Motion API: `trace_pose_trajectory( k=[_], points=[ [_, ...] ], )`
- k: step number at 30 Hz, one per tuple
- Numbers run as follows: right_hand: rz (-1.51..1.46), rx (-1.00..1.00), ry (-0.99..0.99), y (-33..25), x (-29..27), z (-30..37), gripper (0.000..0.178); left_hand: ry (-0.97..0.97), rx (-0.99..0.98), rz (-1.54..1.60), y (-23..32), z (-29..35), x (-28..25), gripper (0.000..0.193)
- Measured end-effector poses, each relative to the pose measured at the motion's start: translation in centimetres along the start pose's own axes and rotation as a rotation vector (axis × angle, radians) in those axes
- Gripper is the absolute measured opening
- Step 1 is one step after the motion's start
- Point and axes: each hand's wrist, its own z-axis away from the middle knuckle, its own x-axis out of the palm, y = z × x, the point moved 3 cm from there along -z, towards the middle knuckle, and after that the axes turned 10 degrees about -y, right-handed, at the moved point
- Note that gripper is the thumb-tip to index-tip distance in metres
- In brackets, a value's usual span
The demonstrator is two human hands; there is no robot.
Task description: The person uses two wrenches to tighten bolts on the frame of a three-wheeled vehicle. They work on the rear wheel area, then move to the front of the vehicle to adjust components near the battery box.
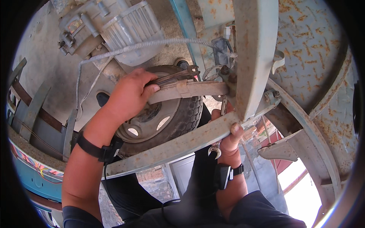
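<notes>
My left hand is closed around the handle of a long dark wrench, its thumb on the leaf spring. The wrench lies along the top of the spring, its head toward the frame's upright beam. To the right, my right hand reaches around the lower frame rail, fingers partly hidden behind it. It grips a second wrench, whose open-end jaw sticks out below the rail. A rusty bolt stands at the spring's end, beside the upright beam.
Beneath the spring is a wheel with a black tyre. A ribbed grey conduit crosses above it. A finned metal motor housing sits at the upper left. Rusty tread plate and curved frame rails fill the right side.
</notes>
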Motion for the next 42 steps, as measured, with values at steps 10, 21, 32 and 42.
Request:
trace_pose_trajectory(
  k=[10,21,32,42],
  points=[
    [0.026,0.022,-0.016,-0.3,0.3,-0.1,0.111,0.097,-0.002,0.079,8.1,1.3,1.2,0.024],
    [0.006,0.045,-0.004,0.0,-0.1,0.2,0.112,0.066,-0.048,0.036,10.9,1.2,1.5,0.026],
    [-0.039,-0.010,-0.017,0.0,0.6,-0.1,0.109,0.006,0.026,0.016,4.0,-3.1,0.6,0.023],
    [-0.022,0.001,-0.073,0.2,0.2,-0.2,0.109,0.052,0.078,0.045,-0.6,-4.5,1.9,0.023]
  ],
)
